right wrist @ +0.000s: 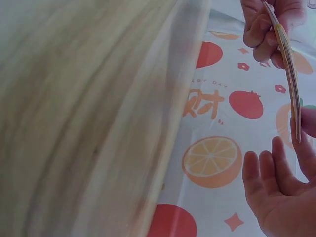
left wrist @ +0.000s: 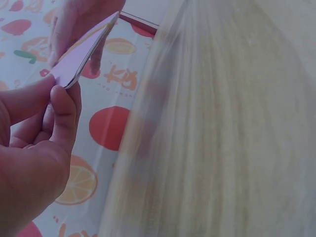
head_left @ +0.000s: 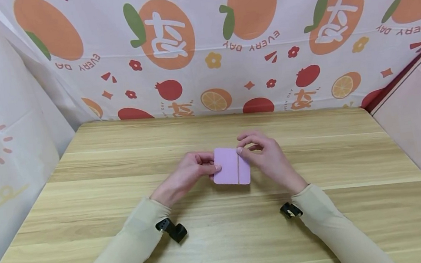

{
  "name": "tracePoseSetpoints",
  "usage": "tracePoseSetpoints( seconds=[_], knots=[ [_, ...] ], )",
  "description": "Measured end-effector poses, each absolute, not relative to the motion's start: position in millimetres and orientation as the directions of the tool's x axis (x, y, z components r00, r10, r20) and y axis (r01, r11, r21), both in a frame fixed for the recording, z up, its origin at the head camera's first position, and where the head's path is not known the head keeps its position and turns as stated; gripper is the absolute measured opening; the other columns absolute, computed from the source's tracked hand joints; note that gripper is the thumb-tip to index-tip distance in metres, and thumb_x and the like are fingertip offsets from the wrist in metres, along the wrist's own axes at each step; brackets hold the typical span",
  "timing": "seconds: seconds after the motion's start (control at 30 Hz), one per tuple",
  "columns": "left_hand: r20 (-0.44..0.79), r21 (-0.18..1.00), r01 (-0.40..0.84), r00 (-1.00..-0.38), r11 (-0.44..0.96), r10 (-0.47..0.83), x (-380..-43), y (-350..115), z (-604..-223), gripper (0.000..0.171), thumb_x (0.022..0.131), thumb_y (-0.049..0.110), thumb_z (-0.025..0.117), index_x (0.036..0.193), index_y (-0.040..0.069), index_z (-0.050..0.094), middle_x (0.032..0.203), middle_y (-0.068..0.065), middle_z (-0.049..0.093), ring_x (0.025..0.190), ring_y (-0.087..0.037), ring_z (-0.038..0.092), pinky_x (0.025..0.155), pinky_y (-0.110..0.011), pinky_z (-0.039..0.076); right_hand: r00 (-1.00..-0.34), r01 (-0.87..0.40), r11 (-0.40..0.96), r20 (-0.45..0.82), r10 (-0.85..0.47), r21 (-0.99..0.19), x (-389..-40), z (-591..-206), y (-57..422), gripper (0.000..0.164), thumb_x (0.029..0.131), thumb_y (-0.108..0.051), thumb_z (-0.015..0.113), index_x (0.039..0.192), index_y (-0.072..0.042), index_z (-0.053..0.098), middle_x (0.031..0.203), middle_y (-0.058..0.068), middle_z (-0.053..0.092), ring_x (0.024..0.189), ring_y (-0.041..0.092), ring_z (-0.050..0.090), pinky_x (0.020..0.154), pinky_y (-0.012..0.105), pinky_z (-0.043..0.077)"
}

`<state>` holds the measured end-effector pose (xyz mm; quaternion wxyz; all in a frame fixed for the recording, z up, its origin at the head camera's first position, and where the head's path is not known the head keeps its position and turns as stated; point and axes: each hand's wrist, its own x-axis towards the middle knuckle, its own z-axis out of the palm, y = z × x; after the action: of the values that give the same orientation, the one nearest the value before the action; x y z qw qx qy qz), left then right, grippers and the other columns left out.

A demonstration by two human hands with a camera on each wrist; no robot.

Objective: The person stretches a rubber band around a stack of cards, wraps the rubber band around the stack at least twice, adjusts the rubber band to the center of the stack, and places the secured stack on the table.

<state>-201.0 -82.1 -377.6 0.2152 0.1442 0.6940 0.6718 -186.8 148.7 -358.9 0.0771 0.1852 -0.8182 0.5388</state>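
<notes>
A thin, rounded-corner lilac stack of cards [head_left: 226,167], with layered edges, is held up over the table between both hands. A thin tan rubber band [head_left: 238,167] runs across its face, toward the right side. My left hand [head_left: 189,171] pinches the left edge, thumb on the face and fingers behind. At the upper right edge, my right hand [head_left: 266,155] pinches the stack beside the band with thumb and index finger; the other fingers stand away. In the right wrist view, the stack [right wrist: 290,74] appears edge-on, slightly bowed.
Under the hands lies a wood-grain table [head_left: 224,244]. A fruit-print cloth [head_left: 203,75] hangs behind its far edge, with pale cloths at the left and right sides. Each wrist carries a black strap mount, the left one [head_left: 172,229] just above the tabletop.
</notes>
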Motion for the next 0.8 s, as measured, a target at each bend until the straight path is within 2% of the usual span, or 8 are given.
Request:
tracePoseSetpoints(
  seconds=[0.13,0.2,0.4,0.67,0.8],
  knots=[
    [-0.106,0.994,-0.09,-0.862,0.056,0.495,-199,-81,-376,0.016,0.089,-0.003,0.064,0.102,-0.01,0.067,0.082,-0.005,0.066,0.074,-0.014,0.057,0.068,-0.026,0.046,-0.938,-0.324,0.347,0.251,-0.24,-0.88,-175,-339,143,0.011,0.093,-0.005,0.067,0.098,0.005,0.069,0.123,0.019,0.06,0.118,0.028,0.052,0.095,0.049,0.045],
    [-0.107,0.994,-0.087,-0.858,0.063,0.502,-199,-80,-376,0.015,0.089,-0.002,0.065,0.102,-0.01,0.067,0.082,-0.005,0.065,0.074,-0.014,0.056,0.068,-0.026,0.046,-0.943,-0.303,0.359,0.224,-0.246,-0.883,-174,-337,143,0.012,0.094,-0.006,0.066,0.097,0.005,0.069,0.123,0.019,0.061,0.118,0.027,0.053,0.095,0.046,0.046],
    [-0.121,0.993,-0.105,-0.858,0.062,0.498,-198,-78,-376,0.015,0.088,-0.001,0.066,0.102,-0.008,0.068,0.083,-0.005,0.066,0.075,-0.015,0.057,0.069,-0.028,0.046,-0.951,-0.268,0.336,0.193,-0.24,-0.903,-184,-349,145,0.014,0.094,-0.012,0.067,0.095,0.002,0.071,0.121,0.014,0.064,0.118,0.023,0.055,0.093,0.043,0.048],
    [-0.128,0.991,-0.129,-0.89,0.027,0.438,-202,-78,-381,0.023,0.086,-0.004,0.066,0.108,-0.012,0.066,0.086,-0.006,0.069,0.075,-0.013,0.058,0.068,-0.025,0.048,-0.965,-0.216,0.281,0.161,-0.207,-0.935,-195,-368,153,0.031,0.1,-0.035,0.058,0.121,-0.014,0.069,0.127,-0.002,0.062,0.117,0.015,0.054,0.092,0.038,0.049],
    [-0.132,0.99,-0.138,-0.91,0.013,0.394,-207,-80,-382,0.026,0.085,-0.006,0.066,0.11,-0.013,0.065,0.087,-0.006,0.069,0.075,-0.013,0.06,0.068,-0.025,0.049,-0.971,-0.191,0.267,0.142,-0.194,-0.944,-196,-369,153,0.036,0.101,-0.036,0.056,0.124,-0.012,0.067,0.128,0.001,0.061,0.114,0.018,0.056,0.095,0.044,0.048]
  ],
)
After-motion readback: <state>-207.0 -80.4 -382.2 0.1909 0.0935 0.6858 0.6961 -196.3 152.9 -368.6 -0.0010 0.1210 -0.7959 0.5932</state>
